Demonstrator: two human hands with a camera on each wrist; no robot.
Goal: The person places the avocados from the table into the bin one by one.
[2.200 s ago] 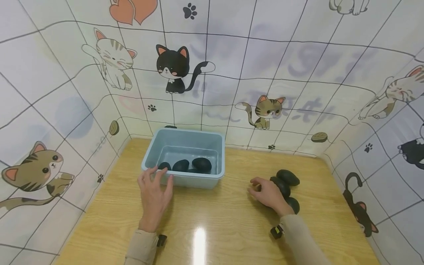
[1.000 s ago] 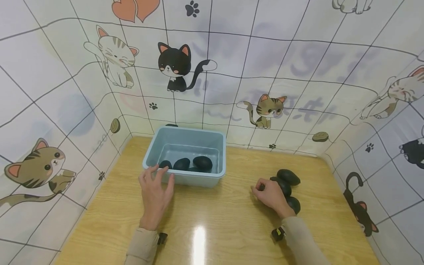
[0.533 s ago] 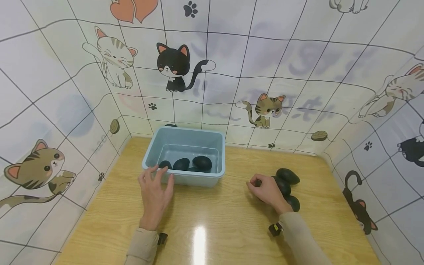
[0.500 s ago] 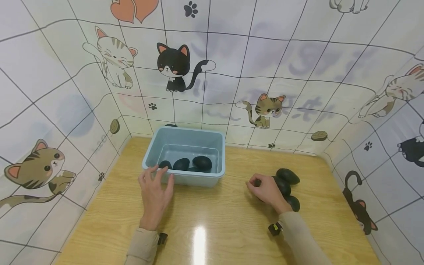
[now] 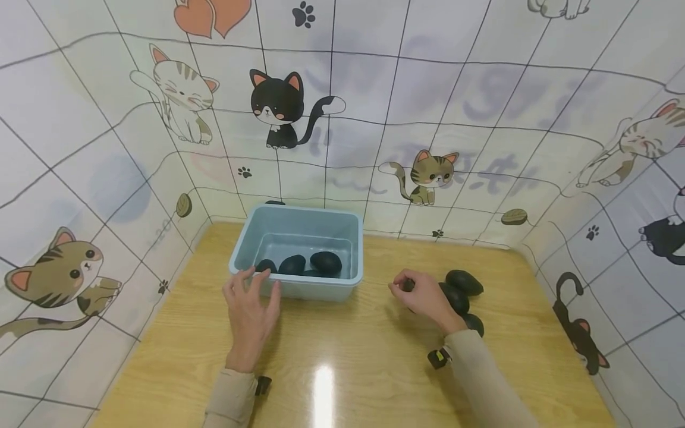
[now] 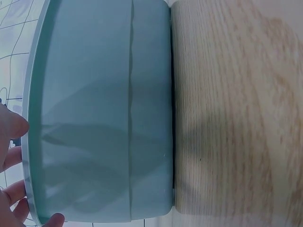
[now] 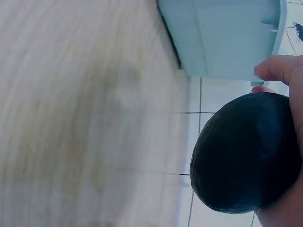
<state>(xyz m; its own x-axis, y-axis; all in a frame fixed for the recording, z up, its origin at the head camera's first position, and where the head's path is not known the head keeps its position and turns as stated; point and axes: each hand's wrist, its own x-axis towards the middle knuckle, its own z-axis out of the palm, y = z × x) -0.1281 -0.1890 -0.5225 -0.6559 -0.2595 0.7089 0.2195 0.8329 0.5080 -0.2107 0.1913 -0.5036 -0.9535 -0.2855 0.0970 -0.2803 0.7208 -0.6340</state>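
My right hand (image 5: 426, 297) grips a dark avocado (image 7: 244, 156), lifted above the table in the right wrist view; from the head view only a bit of it shows between thumb and fingers. Spread, relaxed fingers of my left hand (image 5: 249, 315) rest on the near-left rim of a light blue plastic tub (image 5: 316, 292), with one fingertip round its corner in the left wrist view. Inside the tub several avocados (image 5: 325, 261) lie along the near wall, partly hidden by it. Three more avocados (image 5: 464, 282) sit on the table just right of my right hand.
The wooden table (image 5: 369, 368) is enclosed at the back and both sides by a white wall covering (image 5: 358, 148) with grid lines and cartoon cats. The tub stands near the back wall. Bare wood lies between the tub and my right hand.
My right hand has closed round an avocado beside the others and moved a little left and up with it. My left hand has stayed at the tub's rim.
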